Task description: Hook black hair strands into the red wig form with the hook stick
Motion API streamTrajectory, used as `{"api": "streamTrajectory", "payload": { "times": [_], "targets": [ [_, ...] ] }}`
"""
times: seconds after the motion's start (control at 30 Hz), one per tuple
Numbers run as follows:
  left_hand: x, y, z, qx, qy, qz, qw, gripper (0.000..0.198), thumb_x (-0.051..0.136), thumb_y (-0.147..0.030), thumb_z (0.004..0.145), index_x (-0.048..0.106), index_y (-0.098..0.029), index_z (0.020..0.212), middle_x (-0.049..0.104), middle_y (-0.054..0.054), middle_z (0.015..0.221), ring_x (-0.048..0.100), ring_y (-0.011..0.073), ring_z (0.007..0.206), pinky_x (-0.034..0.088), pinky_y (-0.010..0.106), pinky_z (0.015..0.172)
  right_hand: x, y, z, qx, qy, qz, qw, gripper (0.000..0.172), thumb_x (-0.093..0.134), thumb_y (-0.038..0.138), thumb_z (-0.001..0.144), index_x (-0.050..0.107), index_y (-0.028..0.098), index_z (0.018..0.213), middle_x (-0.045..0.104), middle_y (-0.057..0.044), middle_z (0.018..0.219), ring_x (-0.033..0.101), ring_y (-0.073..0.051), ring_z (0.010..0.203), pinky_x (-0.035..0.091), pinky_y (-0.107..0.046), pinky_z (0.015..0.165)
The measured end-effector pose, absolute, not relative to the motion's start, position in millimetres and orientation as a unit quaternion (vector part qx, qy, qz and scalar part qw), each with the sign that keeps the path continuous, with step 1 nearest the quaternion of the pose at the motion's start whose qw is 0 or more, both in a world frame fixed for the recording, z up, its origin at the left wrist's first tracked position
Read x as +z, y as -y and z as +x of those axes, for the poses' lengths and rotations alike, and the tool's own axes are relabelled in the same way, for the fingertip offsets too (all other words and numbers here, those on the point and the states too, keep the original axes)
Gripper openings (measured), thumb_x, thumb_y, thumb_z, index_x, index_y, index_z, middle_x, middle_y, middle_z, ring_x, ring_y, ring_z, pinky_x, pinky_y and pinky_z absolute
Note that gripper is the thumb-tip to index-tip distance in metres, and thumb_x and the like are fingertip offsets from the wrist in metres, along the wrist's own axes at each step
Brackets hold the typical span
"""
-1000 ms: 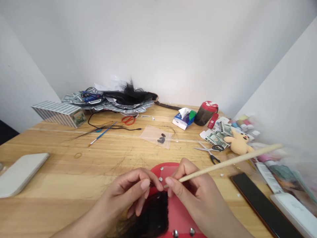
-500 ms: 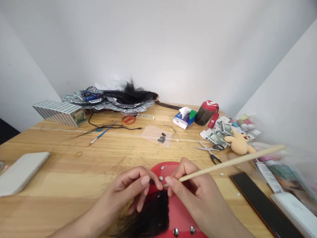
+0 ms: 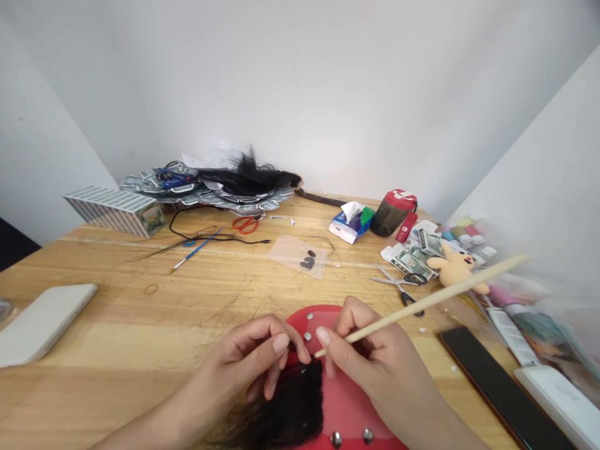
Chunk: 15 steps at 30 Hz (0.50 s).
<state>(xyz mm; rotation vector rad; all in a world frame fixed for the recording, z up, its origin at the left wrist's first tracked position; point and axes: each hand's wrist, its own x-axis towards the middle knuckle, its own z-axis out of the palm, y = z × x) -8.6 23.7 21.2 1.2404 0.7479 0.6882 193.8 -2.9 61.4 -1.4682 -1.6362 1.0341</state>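
A pale, slim wooden stick [image 3: 435,301] is gripped between the thumb and fingers of my right hand [image 3: 375,362]. Its narrow tip points down-left and meets the upper edge of a dense patch of black hair [image 3: 295,409]. That patch lies over a red board [image 3: 347,400] with a paler red panel and silver studs. Close to the stick's tip, my left hand [image 3: 255,353] has thumb and forefinger drawn together over a dark bit of hair. Its other fingers curl down over the patch. The fingers hide most of the hair at the tip.
Scissors [image 3: 398,282], a phone [image 3: 506,381] and a plush toy [image 3: 457,269] lie right. Behind are a small bag with dark pieces [image 3: 300,256], tissues [image 3: 351,222], a red-lidded cup [image 3: 394,212] and a blue brush [image 3: 197,250]. A white slab [image 3: 47,325] sits left.
The stick has tilted slightly, its far end a little lower and further left. Its tip has shifted slightly right. Both hands keep nearly the same pose, and the whole view has drifted slightly.
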Motion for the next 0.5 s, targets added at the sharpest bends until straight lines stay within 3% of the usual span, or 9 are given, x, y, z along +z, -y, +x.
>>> {"api": "streamTrajectory", "payload": {
  "times": [0.27, 0.5],
  "targets": [
    [20.4, -24.2, -6.2, 0.302, -0.334, 0.560, 0.695, 0.039, 0.058, -0.055, 0.092, 0.069, -0.018, 0.087, 0.051, -0.003, 0.065, 0.042, 0.0070, 0.049, 0.026, 0.019, 0.044, 60.0, 4.0, 190.6, 0.360, 0.648, -0.563, 0.365, 0.033, 0.052, 0.033, 0.092, 0.038, 0.025, 0.063, 0.052, 0.006, 0.050, 0.042, -0.012, 0.047, 0.033, -0.022, 0.046],
    [15.7, -21.5, -8.1, 0.285, -0.327, 0.569, 0.699, 0.039, 0.057, -0.057, 0.093, 0.072, -0.021, 0.093, 0.049, -0.004, 0.059, 0.039, 0.0068, 0.048, 0.023, 0.019, 0.044, 59.7, 4.6, 188.3, 0.331, 0.664, -0.562, 0.365, 0.034, 0.046, 0.028, 0.093, 0.032, 0.025, 0.062, 0.046, 0.008, 0.050, 0.038, -0.011, 0.045, 0.029, -0.021, 0.044]
  ]
}}
